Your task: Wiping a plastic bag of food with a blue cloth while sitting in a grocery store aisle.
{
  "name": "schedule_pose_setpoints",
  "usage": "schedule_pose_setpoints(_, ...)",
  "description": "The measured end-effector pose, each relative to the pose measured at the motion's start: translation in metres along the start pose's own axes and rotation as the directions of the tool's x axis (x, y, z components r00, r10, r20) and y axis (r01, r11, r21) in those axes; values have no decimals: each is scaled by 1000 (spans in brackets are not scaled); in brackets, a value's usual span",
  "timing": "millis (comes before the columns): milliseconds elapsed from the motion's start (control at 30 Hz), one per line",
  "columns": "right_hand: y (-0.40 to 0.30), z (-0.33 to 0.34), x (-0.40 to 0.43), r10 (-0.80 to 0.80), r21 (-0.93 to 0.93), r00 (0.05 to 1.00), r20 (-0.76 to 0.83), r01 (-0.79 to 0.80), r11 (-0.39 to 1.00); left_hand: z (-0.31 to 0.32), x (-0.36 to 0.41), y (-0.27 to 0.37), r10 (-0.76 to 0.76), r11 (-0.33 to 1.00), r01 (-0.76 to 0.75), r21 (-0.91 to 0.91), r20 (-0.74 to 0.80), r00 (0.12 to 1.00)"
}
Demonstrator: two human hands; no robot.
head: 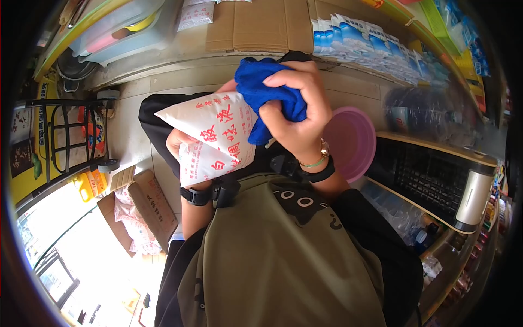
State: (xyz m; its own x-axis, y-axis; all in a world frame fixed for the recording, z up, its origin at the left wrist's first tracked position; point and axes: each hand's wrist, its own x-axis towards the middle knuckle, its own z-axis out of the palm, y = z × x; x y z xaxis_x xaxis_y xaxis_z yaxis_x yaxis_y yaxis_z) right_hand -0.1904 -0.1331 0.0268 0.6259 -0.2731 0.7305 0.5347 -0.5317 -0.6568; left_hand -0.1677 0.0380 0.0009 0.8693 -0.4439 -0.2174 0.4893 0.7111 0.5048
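Observation:
A white plastic pouch point(229, 131) with red printing is held up above my lap, its pointed corner turned to the left. My left hand point(182, 141) grips it from behind and below, and most of those fingers are hidden by the pouch. Bunched in my right hand point(300, 102) is a blue cloth point(265, 90), which lies against the right end of the pouch. A fingertip shows behind the pouch's upper edge, beside the cloth.
A pink plastic basin point(355, 143) stands on the floor to my right, near a keyboard point(421, 180) on a shelf. White and blue packets point(363, 39) line the shelf ahead, beside flat cardboard point(261, 26). At left are an open carton point(153, 204) of pouches and a folding trolley point(69, 139).

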Motion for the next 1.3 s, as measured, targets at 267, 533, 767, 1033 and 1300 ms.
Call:
schedule_pose_setpoints(267, -7, 9, -14, 10, 56, 960, 281, -27, 998, 0, 12, 10, 52, 997, -56, -48, -75, 996)
schedule_pose_setpoints(533, -11, 6, -15, 55, -31, 856, 514, -46, 998, 17, -1, 5, 203, 896, -159, 414, -65, 977)
schedule_pose_setpoints(767, 0, -4, -8, 61, 86, 801, 595, -139, 987, 28, -3, 4, 154, 835, -134, 533, 8, 988)
schedule_pose_setpoints(1033, 4, 1, -18, 104, 160, 841, 531, -220, 962, 25, -9, 6, 259, 746, -207, 633, 11, 966)
schedule_pose_setpoints(1300, -2, -28, -9, 371, 405, 722, 584, -655, 638, 10, 7, 31, 241, 861, -176, 477, -78, 967)
